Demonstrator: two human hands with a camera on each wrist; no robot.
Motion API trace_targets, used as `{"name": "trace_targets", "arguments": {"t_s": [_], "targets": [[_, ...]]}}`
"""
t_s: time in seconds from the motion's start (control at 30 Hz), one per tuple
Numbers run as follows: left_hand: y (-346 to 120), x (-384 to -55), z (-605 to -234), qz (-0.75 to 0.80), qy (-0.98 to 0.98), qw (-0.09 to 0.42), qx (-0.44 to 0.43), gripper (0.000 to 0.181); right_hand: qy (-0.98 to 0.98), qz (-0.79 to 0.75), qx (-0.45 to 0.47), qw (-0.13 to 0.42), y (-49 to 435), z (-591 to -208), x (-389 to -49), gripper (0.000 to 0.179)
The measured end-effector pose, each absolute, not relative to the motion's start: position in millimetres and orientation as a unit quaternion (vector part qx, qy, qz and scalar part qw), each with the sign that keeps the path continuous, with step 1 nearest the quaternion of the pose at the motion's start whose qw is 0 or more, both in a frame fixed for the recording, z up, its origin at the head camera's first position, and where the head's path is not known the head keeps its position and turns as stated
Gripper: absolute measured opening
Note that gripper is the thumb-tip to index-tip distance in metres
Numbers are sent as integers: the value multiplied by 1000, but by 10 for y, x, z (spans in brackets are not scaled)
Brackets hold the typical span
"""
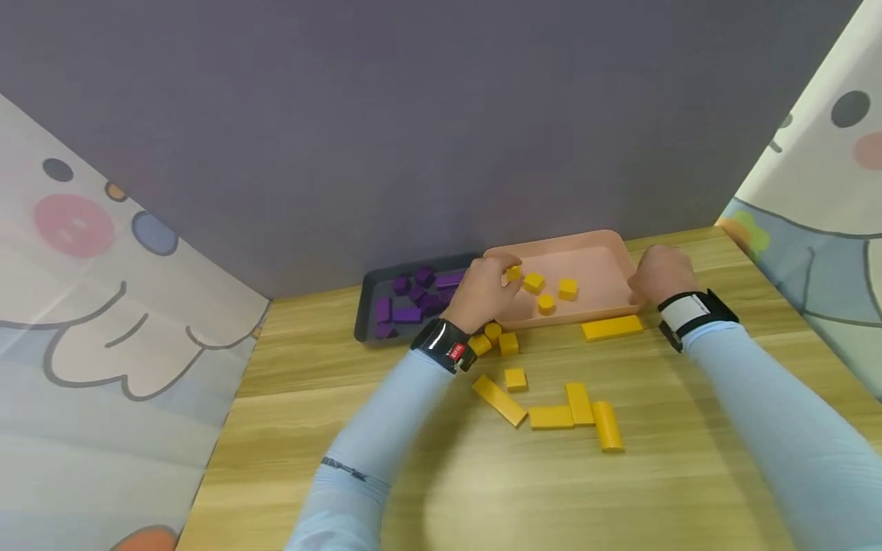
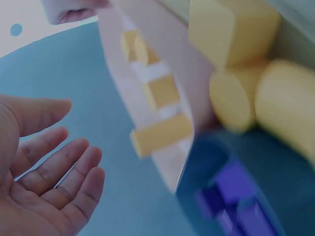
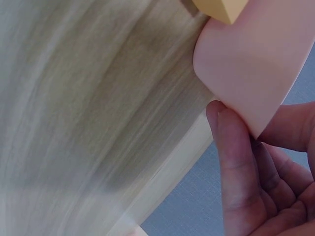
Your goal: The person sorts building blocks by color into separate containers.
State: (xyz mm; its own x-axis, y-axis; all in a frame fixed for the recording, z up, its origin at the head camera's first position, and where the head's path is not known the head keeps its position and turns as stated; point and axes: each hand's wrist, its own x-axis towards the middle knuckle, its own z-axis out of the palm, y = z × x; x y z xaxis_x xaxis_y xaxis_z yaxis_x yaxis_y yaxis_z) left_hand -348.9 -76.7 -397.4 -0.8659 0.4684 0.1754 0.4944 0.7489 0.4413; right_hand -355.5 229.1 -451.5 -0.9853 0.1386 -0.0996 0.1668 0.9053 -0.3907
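Observation:
My left hand (image 1: pixel 482 287) hovers over the left end of a pink tray (image 1: pixel 596 268). In the left wrist view its fingers (image 2: pixel 59 162) are relaxed and spread a little, with nothing between them. Several small yellow blocks (image 1: pixel 568 289) lie inside that tray, one of them close to the left fingertips. At the tray's right end my right hand (image 1: pixel 664 275) pinches the rim between thumb and fingers, as the right wrist view (image 3: pixel 266 182) makes plain. A dark tray (image 1: pixel 368 302) of purple blocks (image 1: pixel 408 314) stands at the left, partly covered by my left hand.
On the wooden table (image 1: pixel 289 428) loose yellow blocks lie before the pink tray: a long flat one (image 1: pixel 612 327), a slanted plank (image 1: pixel 499 400), a half-round bar (image 1: pixel 609 426) and several smaller pieces (image 1: pixel 515 379). A grey panel (image 1: pixel 427 138) rises behind both trays.

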Motion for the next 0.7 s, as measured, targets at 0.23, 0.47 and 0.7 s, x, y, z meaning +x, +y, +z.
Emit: {"name": "trace_targets", "arguments": {"t_s": [0.23, 0.47, 0.7], "targets": [[-1085, -3231, -3805, -240, -916, 88, -308, 48, 974, -211, 78, 25, 2362, -4515, -3541, 29], [-1207, -2949, -4003, -111, -898, 104, -413, 63, 979, -193, 64, 9, 2392, -4550, -3548, 30], [-1258, -2783, -4296, 58, -886, 42, -459, 71, 982, -179, 57, 6, 2322, -4551, -3563, 29]]}}
